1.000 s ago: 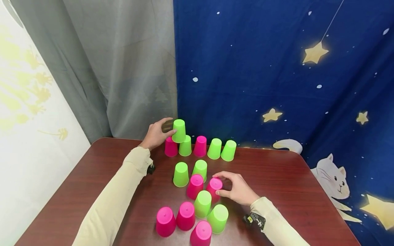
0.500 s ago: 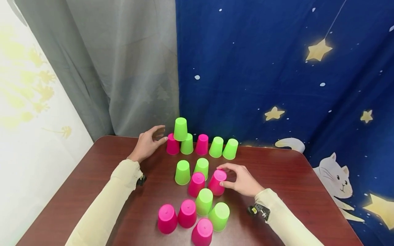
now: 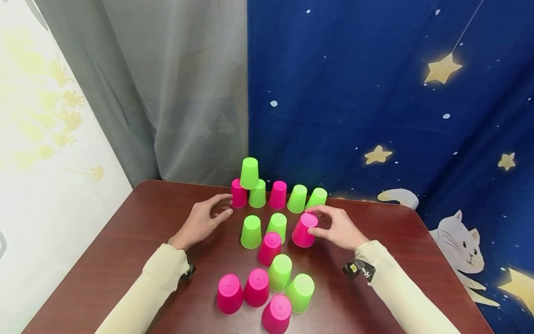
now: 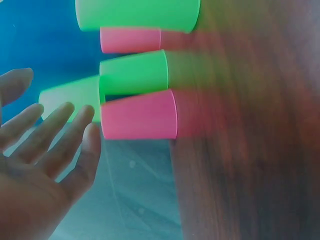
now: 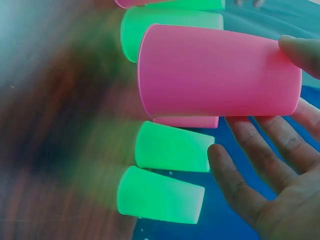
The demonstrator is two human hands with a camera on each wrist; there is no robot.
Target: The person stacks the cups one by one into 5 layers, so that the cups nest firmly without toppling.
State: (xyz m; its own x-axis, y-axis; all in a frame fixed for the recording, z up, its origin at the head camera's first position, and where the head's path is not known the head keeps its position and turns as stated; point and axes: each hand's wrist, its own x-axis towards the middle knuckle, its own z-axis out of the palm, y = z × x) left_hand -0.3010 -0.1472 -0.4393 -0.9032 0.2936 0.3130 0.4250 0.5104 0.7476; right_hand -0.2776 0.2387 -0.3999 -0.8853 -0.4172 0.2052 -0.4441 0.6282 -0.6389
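R hand point(image 3: 340, 227) pinching upturned pink cup point(image 3: 302, 235) above wood-look worktop point(image 3: 367, 306); L hand point(image 3: 201, 224) w/ fingers spread apart.
Gripped btwn thumb & fingers, the cup is in front of back row's R end; can't tell if it touches worktop; L hand is near row's L-end pink cup point(image 3: 238, 197), which, w/ green neighbor point(image 3: 257, 197), bears top green cup point(image 3: 249, 173).

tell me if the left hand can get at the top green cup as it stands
Probably yes: the left hand is empty and nearby, and the top green cup stands above the back row with its left side unblocked.
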